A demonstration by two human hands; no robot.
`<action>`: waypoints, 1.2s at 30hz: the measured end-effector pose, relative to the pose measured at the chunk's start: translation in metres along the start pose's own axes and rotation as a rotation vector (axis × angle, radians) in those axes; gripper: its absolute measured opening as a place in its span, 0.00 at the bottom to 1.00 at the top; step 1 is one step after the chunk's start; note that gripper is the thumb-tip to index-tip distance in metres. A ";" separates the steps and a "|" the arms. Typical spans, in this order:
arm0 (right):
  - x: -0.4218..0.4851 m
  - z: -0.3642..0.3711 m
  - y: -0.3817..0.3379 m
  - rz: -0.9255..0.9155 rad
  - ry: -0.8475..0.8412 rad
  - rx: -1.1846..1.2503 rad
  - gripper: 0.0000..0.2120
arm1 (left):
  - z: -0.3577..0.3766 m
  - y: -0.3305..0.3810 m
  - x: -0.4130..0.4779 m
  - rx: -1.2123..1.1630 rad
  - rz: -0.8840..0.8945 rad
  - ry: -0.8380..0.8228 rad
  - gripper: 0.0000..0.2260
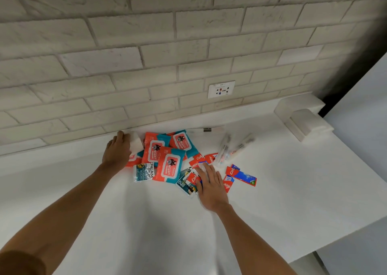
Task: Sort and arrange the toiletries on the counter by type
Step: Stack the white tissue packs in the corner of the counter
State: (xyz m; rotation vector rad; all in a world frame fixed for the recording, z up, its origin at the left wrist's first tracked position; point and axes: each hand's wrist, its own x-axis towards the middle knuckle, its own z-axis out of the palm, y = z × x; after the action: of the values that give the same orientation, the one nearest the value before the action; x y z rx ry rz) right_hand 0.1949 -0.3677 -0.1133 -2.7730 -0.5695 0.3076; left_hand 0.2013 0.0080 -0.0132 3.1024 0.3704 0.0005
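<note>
A heap of toiletries lies on the white counter [293, 191] near the wall. Several red-and-teal wipes packs [170, 166] overlap in the middle, with a conditioner sachet [143, 172] at their front left and another dark sachet [185, 183] at the front. Red toothpaste sachets [240, 174] are scattered to the right. Wrapped toothbrushes [225, 149] lie behind them. My left hand [117, 151] rests on the left edge of the heap, touching a white packet [136, 144]. My right hand [210, 185] lies flat with straight fingers on toothpaste sachets.
A white brick wall runs behind the counter, with a wall socket [221, 89] above the heap. A white block-shaped fitting [301, 119] sits at the back right corner. The counter's right edge drops off beside a white panel.
</note>
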 end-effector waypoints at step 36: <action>-0.074 -0.159 -0.071 0.436 0.013 1.813 0.18 | -0.073 0.175 -0.126 -0.121 0.743 0.554 0.30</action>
State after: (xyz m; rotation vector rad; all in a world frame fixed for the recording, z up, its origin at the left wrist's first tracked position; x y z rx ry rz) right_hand 0.1456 -0.3744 0.0693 -1.0593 0.3139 0.5113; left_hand 0.1198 -0.1904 0.0632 2.8557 -0.7611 0.8460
